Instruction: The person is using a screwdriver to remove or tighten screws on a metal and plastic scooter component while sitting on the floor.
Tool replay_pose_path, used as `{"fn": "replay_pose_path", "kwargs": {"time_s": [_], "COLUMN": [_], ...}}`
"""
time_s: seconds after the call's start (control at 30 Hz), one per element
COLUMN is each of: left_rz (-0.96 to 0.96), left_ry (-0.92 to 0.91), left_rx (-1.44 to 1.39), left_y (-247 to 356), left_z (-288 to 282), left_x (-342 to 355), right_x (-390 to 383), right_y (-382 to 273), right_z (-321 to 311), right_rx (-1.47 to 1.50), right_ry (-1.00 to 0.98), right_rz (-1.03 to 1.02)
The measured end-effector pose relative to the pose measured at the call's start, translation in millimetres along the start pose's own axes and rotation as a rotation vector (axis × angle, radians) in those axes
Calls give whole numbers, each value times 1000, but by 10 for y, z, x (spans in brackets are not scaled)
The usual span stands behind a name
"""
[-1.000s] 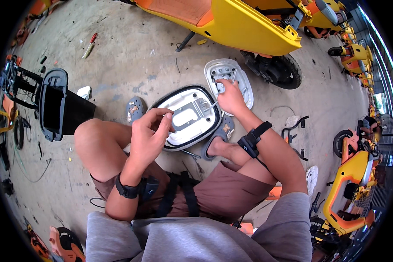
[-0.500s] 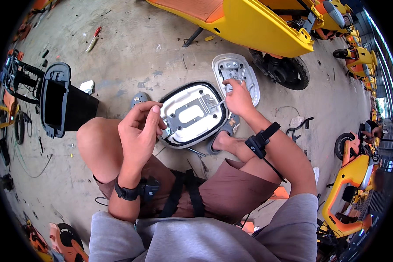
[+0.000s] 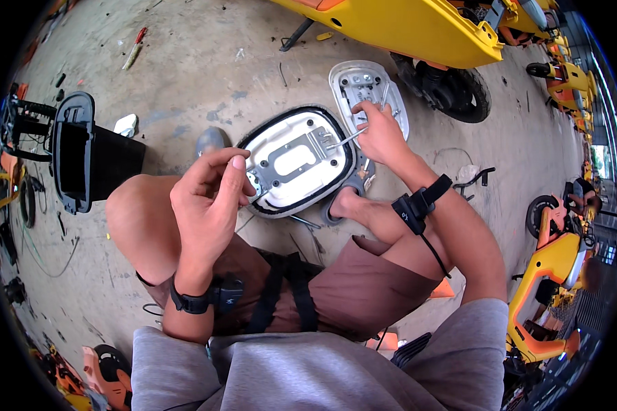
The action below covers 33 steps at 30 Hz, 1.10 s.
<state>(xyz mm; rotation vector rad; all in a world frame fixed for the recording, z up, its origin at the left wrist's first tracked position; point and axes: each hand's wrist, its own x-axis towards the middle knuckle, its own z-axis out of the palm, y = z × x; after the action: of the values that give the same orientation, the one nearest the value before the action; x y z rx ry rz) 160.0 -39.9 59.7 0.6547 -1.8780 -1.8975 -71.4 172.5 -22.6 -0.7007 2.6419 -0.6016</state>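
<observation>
An oval scooter-box piece (image 3: 256, 192) with a white inside, black rim seal and grey metal plate (image 3: 300, 160) lies between my legs. A pale lid (image 3: 346, 77) with fittings lies beside it at upper right. My right hand (image 3: 382, 137) grips a thin silver metal rod (image 3: 344, 140), its lower end at a small bracket (image 3: 322, 142) on the plate's right side. My left hand (image 3: 207, 205) is pinched at the oval piece's left edge, near a small metal fitting (image 3: 254, 181); what its fingertips hold, if anything, is hidden.
A black open bin (image 3: 120, 168) stands at left. A yellow scooter body (image 3: 404, 31) with a wheel spans the top. A red-handled tool (image 3: 134, 48) lies on the concrete floor (image 3: 185, 75). More scooters (image 3: 548, 274) line the right, where a person (image 3: 583, 195) crouches.
Both hands and the floor items sit higher in the picture, as the view has shifted. My right hand still grips the rod; my left fingers remain curled by the oval piece's edge.
</observation>
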Motion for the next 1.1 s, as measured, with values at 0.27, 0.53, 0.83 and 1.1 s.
{"fn": "replay_pose_path", "kwargs": {"time_s": [0.27,0.53,0.83,1.1], "left_rz": [-8,-22,-36,-42], "left_ry": [-32,-105,-126,-130], "left_rx": [97,102,127,162], "left_y": [18,-8,-71,-75], "left_z": [26,73,102,112], "left_x": [-33,-45,-15,-22], "right_x": [-14,-40,114,66], "right_y": [-95,-145,2,-57], "right_z": [-70,-302,-233,-505], "right_rx": [48,-62,20,-47], "right_ry": [-131,-270,-108,-213], "right_rz": [-172,-234,-181,-31]}}
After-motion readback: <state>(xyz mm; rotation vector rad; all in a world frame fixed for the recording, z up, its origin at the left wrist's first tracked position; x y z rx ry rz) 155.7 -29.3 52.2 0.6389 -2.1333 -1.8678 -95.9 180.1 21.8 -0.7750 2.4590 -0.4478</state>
